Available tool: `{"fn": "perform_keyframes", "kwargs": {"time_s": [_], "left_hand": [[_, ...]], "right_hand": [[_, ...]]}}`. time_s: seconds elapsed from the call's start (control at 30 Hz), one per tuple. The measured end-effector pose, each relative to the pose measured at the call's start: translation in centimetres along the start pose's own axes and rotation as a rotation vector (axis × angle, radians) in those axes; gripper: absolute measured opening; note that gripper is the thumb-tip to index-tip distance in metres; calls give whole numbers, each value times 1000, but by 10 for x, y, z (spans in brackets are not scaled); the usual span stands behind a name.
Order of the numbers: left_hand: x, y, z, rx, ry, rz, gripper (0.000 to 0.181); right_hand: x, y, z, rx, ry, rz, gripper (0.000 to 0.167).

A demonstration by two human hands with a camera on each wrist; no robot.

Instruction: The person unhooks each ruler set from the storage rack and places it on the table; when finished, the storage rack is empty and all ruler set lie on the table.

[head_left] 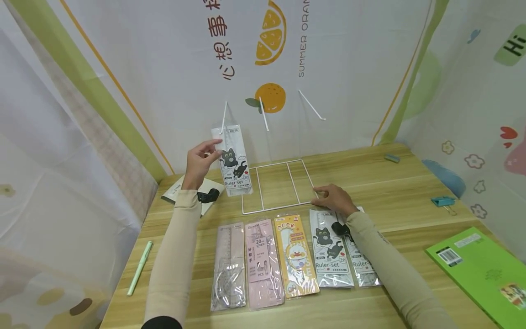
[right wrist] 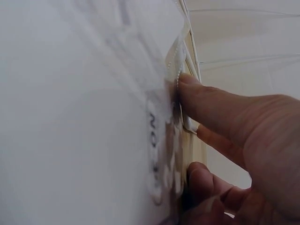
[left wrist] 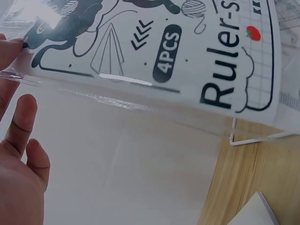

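Observation:
My left hand [head_left: 199, 161] pinches the left edge of a clear-packed ruler set [head_left: 233, 157] with black cats on it, held upright above the table. Its top overlaps the tip of the left hook of a white wire rack [head_left: 263, 211]; whether the hook passes through the hole I cannot tell. In the left wrist view, thumb and finger hold the edge of the ruler set [left wrist: 140, 42]. My right hand [head_left: 334, 199] grips the front right corner of the rack's base. A second cat ruler set [head_left: 332, 249] lies just below it, and another [head_left: 363, 260] is partly behind the forearm.
Two pink ruler sets [head_left: 230, 237] and an orange duck ruler set [head_left: 297, 256] lie in front of the rack. A green pen [head_left: 139, 268] is at left, a booklet [head_left: 211, 201] behind the left wrist. At right are a green notebook [head_left: 472, 269] and a teal binder clip [head_left: 443, 201].

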State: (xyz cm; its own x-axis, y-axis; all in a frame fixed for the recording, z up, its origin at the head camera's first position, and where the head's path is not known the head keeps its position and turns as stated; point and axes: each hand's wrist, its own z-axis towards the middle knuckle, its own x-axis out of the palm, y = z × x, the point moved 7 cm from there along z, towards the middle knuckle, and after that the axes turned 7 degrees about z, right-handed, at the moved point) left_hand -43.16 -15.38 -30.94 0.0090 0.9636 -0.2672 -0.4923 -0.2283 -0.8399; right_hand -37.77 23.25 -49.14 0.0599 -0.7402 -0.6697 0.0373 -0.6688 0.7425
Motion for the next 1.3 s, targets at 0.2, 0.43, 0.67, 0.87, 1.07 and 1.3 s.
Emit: {"fn": "perform_keyframes", "kwargs": {"time_s": [0.2, 0.43, 0.67, 0.87, 1.07, 1.3], "left_hand": [[-1, -4, -6, 22, 9, 0, 33], [-2, -11, -16, 37, 14, 3, 33], [-4, -18, -25, 56, 14, 5, 33], [-8, 2, -28, 68, 6, 1, 33], [-10, -1, -35, 92, 5, -2, 32], [-12, -12, -44, 98, 4, -19, 30]], "right_hand": [[0, 1, -1, 1, -2, -3, 61], [0, 2, -2, 9, 7, -4, 61], [0, 1, -1, -7, 5, -16, 61], [0, 1, -2, -9, 9, -13, 60], [0, 2, -2, -10, 1, -9, 60], [-1, 3, -2, -18, 1, -10, 60]]}}
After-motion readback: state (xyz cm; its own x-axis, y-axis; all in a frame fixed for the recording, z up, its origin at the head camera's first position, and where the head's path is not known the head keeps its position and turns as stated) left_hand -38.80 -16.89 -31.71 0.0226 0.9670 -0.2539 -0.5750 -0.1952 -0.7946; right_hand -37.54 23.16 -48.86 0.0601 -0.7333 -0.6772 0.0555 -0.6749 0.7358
